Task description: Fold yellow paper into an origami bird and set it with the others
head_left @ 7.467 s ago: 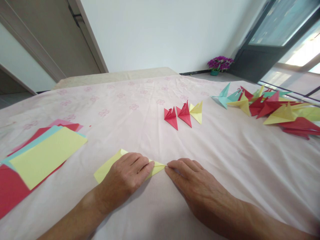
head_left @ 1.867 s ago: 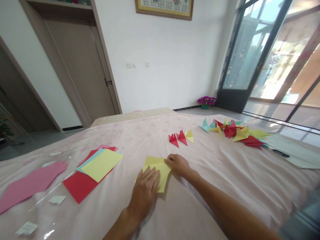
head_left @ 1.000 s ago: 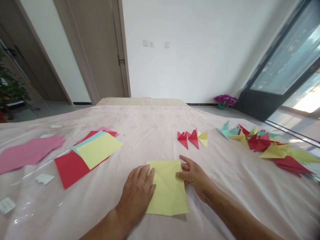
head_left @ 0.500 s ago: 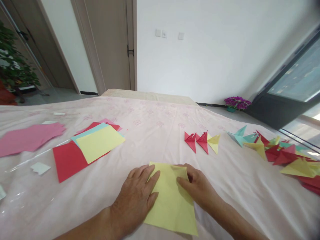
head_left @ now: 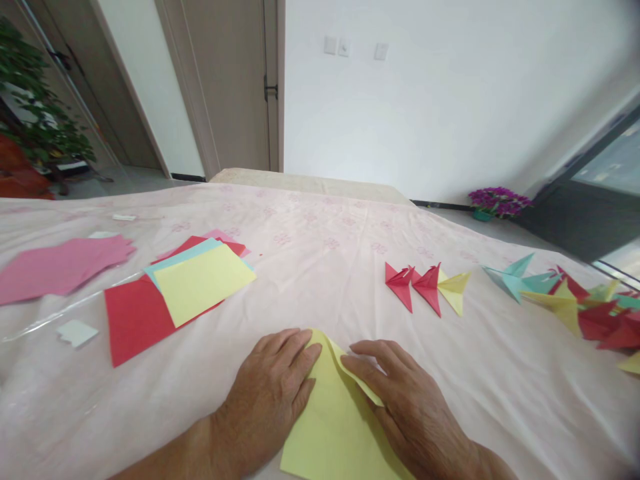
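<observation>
A sheet of yellow paper [head_left: 333,420] lies on the cloth in front of me, and its upper right corner is raised and bent inward. My left hand [head_left: 273,393] rests flat along the sheet's left edge, fingers stretched toward the top corner. On the other side, my right hand [head_left: 410,393] has hold of the bent flap, its index fingertip against the fold; the thumb is partly hidden by the paper. Beyond the right hand stand two red folded paper birds [head_left: 426,287] and a yellow folded paper bird [head_left: 454,288], side by side.
To the left are a stack of pink paper [head_left: 65,267] and overlapping sheets in red, blue and yellow [head_left: 205,283]. A white paper scrap [head_left: 77,332] is nearby. Several coloured folded birds [head_left: 600,320] crowd the far right. A floral tablecloth [head_left: 320,267] covers the table.
My right hand has shifted from the sheet's upper right corner, bending that corner inward and down. My left hand stays on the left edge. The view has turned slightly.
</observation>
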Demonstrator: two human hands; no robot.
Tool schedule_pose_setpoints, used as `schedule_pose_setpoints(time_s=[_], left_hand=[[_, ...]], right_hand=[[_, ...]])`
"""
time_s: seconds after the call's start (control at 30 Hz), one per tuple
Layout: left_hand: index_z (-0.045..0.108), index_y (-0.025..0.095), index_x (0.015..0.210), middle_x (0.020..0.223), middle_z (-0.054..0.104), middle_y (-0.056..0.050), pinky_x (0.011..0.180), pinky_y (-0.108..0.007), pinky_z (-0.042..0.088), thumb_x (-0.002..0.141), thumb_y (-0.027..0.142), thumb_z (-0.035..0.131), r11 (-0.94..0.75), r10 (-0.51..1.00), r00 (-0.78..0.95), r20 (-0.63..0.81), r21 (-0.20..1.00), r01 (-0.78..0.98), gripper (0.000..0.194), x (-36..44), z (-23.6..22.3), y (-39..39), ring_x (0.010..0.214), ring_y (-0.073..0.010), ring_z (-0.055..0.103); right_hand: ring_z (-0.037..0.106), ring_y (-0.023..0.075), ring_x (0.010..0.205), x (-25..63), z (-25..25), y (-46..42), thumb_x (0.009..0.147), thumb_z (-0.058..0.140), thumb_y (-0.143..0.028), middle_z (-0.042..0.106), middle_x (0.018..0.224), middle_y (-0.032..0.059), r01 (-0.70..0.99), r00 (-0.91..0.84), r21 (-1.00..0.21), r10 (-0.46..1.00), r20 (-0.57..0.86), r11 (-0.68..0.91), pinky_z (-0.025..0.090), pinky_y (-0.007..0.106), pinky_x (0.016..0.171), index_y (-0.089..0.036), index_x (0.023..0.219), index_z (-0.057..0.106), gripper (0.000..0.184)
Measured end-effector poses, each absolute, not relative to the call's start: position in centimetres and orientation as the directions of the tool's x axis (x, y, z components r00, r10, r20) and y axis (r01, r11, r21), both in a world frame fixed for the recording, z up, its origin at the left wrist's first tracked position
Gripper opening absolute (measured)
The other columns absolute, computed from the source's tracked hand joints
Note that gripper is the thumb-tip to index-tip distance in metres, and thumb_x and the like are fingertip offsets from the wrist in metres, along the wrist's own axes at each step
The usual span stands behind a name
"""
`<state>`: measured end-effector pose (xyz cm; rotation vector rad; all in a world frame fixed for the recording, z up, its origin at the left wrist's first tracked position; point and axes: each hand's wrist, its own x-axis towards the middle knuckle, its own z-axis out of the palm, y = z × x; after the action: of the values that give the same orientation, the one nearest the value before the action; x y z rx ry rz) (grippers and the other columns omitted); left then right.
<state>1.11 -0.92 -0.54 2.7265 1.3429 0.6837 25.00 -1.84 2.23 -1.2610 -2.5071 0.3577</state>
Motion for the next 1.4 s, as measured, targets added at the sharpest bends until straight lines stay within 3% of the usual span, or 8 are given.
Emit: schedule_pose_setpoints(time_s=[0.1,0.23,0.57,0.9,1.4], left_hand=[[0.056,0.023,0.124,0.127,0.061,-0.007,0.099,-0.045,0.047,0.091,0.022,0.049,-0.619,0.762,0.524,0.380,0.192,0.761,0.034,1.0,-0.7,-0.7,0.116,-0.0244,0.056],[0.054,0.019,0.126,0.127,0.061,-0.008,0.100,-0.043,0.046,0.089,0.020,0.051,-0.607,0.764,0.509,0.396,0.175,0.775,0.038,1.0,-1.0,-0.6,0.116,-0.0243,0.055],[0.052,0.018,0.128,0.123,0.060,-0.009,0.096,-0.043,0.048,0.089,0.022,0.052,-0.548,0.804,0.470,0.364,0.149,0.823,0.040,1.1,-1.1,-0.4,0.111,-0.0257,0.056],[0.058,0.017,0.120,0.114,0.064,-0.008,0.091,-0.044,0.047,0.089,0.013,0.052,-0.530,0.821,0.459,0.340,0.157,0.833,0.032,1.3,0.2,0.0,0.103,-0.0240,0.058],[0.057,0.017,0.122,0.111,0.065,-0.008,0.091,-0.044,0.042,0.091,0.016,0.049,-0.522,0.811,0.467,0.351,0.075,0.850,0.032,1.3,-0.1,-0.1,0.101,-0.0239,0.059]], right_hand=[[0.046,0.0292,0.129,25.7,1.4,-1.5,0.077,0.051,-0.011,0.049,0.144,0.0086,0.647,-0.643,-0.364,0.736,0.212,0.670,0.041,0.045,0.106,-0.024,0.136,0.052,0.061],[0.036,0.0275,0.139,26.0,1.3,-1.2,0.081,0.053,-0.015,0.040,0.151,0.0079,0.542,-0.732,-0.405,0.650,0.203,0.736,0.034,0.044,0.113,-0.021,0.146,0.039,0.067],[0.039,0.0246,0.138,25.7,2.1,-1.3,0.087,0.052,-0.018,0.041,0.150,0.0072,0.515,-0.754,-0.459,0.637,0.160,0.724,0.030,0.042,0.115,-0.024,0.146,0.040,0.060],[0.037,0.0262,0.138,25.6,1.9,-1.0,0.084,0.056,-0.020,0.043,0.148,0.0134,0.499,-0.799,-0.418,0.590,0.118,0.759,0.031,0.044,0.115,-0.015,0.139,0.046,0.056],[0.040,0.0248,0.136,25.5,1.8,-1.0,0.084,0.054,-0.018,0.047,0.146,0.0138,0.497,-0.767,-0.447,0.617,0.174,0.744,0.034,0.044,0.114,-0.013,0.136,0.048,0.053]])
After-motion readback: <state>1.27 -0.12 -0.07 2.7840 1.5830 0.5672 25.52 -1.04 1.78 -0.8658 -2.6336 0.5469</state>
